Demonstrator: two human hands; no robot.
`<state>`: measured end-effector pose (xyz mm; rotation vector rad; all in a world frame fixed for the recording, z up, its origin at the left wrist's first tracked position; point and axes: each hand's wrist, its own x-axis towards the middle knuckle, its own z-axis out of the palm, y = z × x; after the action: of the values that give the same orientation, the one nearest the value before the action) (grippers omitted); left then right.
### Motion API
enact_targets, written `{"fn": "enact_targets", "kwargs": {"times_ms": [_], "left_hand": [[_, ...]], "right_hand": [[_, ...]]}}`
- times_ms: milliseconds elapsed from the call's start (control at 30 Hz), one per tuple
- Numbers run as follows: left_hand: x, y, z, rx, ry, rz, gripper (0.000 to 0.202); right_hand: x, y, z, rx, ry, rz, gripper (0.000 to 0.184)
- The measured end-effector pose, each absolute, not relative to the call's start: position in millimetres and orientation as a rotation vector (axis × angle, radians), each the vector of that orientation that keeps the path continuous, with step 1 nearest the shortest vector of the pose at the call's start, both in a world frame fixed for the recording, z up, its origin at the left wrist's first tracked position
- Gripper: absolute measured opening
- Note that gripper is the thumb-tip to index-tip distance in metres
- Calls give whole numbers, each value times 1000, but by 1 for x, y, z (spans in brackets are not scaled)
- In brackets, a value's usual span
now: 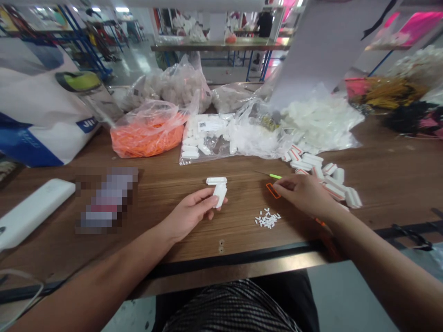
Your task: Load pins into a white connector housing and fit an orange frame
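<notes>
My left hand is closed on a small white plastic case with its lid open, held just above the wooden table. Over to the right, my right hand pinches an orange rectangular ring lying on the table. A thin green-tipped tool lies just beyond those fingers. Between the hands sits a little heap of tiny white pieces. Behind the right hand is a pile of several white cases with orange seals.
At the back lie a bag of orange rings, a bag of white cases and clear bags of white parts. A white and blue bag stands far left, a white flat device near the left edge.
</notes>
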<state>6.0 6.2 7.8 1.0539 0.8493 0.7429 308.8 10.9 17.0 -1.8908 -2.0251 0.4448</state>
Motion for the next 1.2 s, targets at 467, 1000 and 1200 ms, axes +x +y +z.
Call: {"fn": "enact_targets", "kwargs": {"times_ms": [467,1000,1200], "left_hand": [[8,0,9,908,723,717,54],[15,-7,6,978,829,789,35],[16,-6,5,1019,823,790,35]], "right_hand": [[274,12,28,-1707,-1993,720,19],[194,-18,30,-1301,-1802,788,11],[194,-18,30,-1279,-1742,875,12]]}}
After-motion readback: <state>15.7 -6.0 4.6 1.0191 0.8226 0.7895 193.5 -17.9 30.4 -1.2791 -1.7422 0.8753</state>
